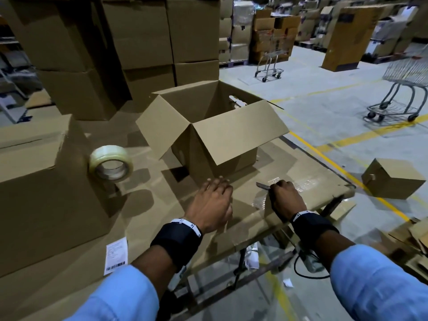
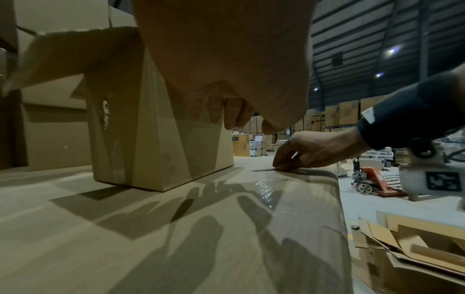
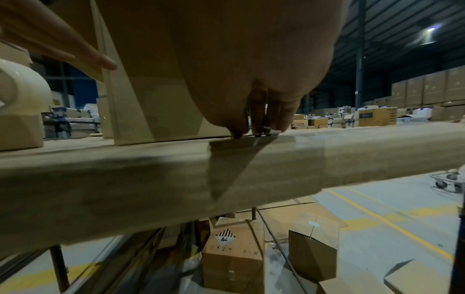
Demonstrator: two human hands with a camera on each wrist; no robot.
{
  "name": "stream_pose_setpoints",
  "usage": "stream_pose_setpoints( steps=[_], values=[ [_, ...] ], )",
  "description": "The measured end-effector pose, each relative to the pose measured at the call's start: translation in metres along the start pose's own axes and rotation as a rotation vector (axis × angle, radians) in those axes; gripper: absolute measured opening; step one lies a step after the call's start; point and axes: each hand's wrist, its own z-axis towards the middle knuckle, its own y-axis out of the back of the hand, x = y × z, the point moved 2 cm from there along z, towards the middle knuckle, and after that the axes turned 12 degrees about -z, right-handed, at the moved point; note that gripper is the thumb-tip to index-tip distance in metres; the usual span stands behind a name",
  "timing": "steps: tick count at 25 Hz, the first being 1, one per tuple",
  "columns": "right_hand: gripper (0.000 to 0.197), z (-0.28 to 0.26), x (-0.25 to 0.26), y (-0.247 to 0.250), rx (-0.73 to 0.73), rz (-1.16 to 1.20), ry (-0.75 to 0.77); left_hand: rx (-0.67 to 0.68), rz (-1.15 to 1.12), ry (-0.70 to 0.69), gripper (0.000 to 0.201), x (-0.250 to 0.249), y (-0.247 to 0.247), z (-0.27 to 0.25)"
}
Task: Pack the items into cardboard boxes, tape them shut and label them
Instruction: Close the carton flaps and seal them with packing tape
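Early in the packing: box open, nothing sealed.

Our left hand [image 1: 214, 200] hovered with relaxed fingers near the open cardboard box [image 1: 208, 126] on the table [image 1: 148, 205]; our right hand [image 1: 286, 196] pinched a thin blade [image 1: 262, 186] against the tabletop. We judged packing, taping with the tape roll [image 1: 111, 163], and fixing the label [image 1: 116, 256] all remained.

Count on the tabletop [image 1: 305, 172]: one open cardboard box [image 1: 208, 135], one roll of clear tape [image 1: 111, 163], one printed label [image 1: 116, 256], one thin blade [image 1: 262, 186], one large closed carton [image 1: 34, 181]. Two hands in view: left hand [image 1: 213, 202], right hand [image 1: 286, 198]. Floor: two wire trolleys, nearer trolley [image 1: 403, 89] and farther trolley [image 1: 271, 63]; one small closed box [image 1: 393, 179].
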Motion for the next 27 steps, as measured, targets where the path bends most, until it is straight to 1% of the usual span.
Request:
stream_pose_setpoints(
  steps=[6,9,10,13,14,15,17,18,19,21,23,25,26,27],
  values=[
    [0.016,0.001,0.015,0.003,-0.02,-0.056,0.118,0.031,-0.007,-0.02,0.056,-0.009,-0.016,0.01],
    [0.019,0.004,0.014,-0.003,-0.014,-0.068,0.106,0.023,0.004,-0.017,0.057,-0.005,-0.018,0.007],
    [0.024,0.009,0.012,-0.011,-0.018,-0.088,0.086,0.021,0.007,-0.007,0.057,-0.002,-0.017,0.006],
    [0.05,0.022,0.014,-0.027,0.019,-0.068,0.047,0.021,0.023,0.023,0.057,0.009,-0.014,-0.002],
    [0.052,0.022,0.017,-0.025,0.017,-0.04,0.037,0.023,0.036,0.032,0.058,0.012,-0.013,-0.006],
    [0.045,0.018,0.021,-0.016,0.019,-0.027,0.029,0.023,0.05,0.04,0.058,0.016,-0.011,-0.009],
    [0.025,0.01,0.031,0.0,-0.004,-0.049,0.08,0.018,0.07,0.056,0.059,0.024,-0.008,-0.015],
    [0.021,0.007,0.037,0.005,-0.035,-0.065,0.113,0.014,0.079,0.064,0.059,0.028,-0.006,-0.018],
    [0.02,0.001,0.045,0.012,-0.044,-0.08,0.132,0.009,0.09,0.071,0.06,0.032,-0.004,-0.022],
    [0.021,-0.008,0.067,0.015,-0.1,-0.026,0.177,0.001,0.108,0.087,0.061,0.039,-0.001,-0.03],
    [0.021,-0.023,0.093,0.019,-0.12,0.024,0.245,-0.014,0.127,0.115,0.062,0.045,0.001,-0.041],
    [0.02,-0.037,0.114,0.027,-0.187,0.041,0.312,-0.041,0.156,0.142,0.061,0.052,0.003,-0.052],
    [0.024,-0.043,0.125,0.032,-0.233,0.053,0.353,-0.053,0.17,0.155,0.06,0.058,0.005,-0.06],
    [0.035,-0.049,0.136,0.039,-0.278,0.065,0.401,-0.062,0.184,0.167,0.06,0.063,0.007,-0.067]
  ],
)
